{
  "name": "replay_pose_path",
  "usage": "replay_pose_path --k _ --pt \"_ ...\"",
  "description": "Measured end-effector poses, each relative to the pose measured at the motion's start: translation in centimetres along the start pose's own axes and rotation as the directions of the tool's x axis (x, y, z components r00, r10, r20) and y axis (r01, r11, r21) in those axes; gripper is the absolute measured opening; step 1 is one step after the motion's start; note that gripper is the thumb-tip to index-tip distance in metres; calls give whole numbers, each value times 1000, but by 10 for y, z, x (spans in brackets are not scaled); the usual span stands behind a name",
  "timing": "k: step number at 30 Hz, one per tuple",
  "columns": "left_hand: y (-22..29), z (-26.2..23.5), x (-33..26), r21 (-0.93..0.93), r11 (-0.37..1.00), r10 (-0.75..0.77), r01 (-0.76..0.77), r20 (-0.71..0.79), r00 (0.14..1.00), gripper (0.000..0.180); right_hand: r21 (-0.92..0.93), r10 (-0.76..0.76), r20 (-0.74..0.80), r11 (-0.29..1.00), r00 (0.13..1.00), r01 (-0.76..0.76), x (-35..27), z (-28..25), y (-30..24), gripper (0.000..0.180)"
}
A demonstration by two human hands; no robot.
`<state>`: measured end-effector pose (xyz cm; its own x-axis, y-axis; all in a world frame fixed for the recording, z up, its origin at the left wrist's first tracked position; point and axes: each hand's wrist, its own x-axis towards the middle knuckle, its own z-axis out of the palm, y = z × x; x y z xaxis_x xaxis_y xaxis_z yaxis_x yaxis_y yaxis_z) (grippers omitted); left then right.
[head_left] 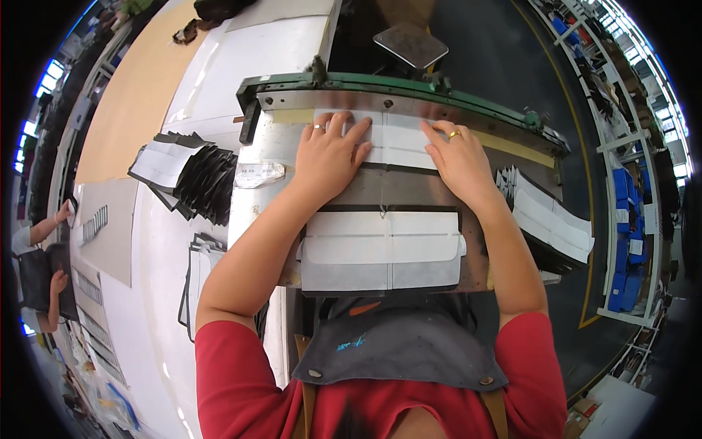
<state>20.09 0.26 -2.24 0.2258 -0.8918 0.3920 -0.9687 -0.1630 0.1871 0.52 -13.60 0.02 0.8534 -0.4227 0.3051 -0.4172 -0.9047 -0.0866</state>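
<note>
My left hand (pixel 327 155) lies with its fingers stretched out on the left part of a white rectangular panel (pixel 398 146). On the panel's right end, my right hand (pixel 462 159) rests with fingers extended and thumb apart. The panel lies on a metal machine table (pixel 428 192), its far edge up by a steel bar with a green frame (pixel 387 84). Both hands press from above, partly covering the panel. Nearer to me is a second white panel with a dark edge (pixel 380 252), one layer folded over, untouched at the table's front.
A fanned pile of dark-and-white panels (pixel 208 175) sits on the white worktable (pixel 172 274) at left; more panels (pixel 552 219) stack at right. A clear packet (pixel 259 174) lies near my left forearm. Blue bins (pixel 625 241) fill a right-hand rack. Another person's arm (pixel 51 223) shows far left.
</note>
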Motion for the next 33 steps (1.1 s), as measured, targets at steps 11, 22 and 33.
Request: replay_pose_path --k 11,22,33 --pt "1 -6 -7 -61 998 23 -21 27 999 30 0 -34 108 999 994 34 -6 -15 -6 32" --pt "-23 -7 5 -34 999 20 -24 -113 993 41 254 -201 -107 941 974 223 69 35 -46 27" --pt "-14 -12 1 102 995 -2 2 3 1000 32 86 -213 27 974 977 210 54 22 -29 22"
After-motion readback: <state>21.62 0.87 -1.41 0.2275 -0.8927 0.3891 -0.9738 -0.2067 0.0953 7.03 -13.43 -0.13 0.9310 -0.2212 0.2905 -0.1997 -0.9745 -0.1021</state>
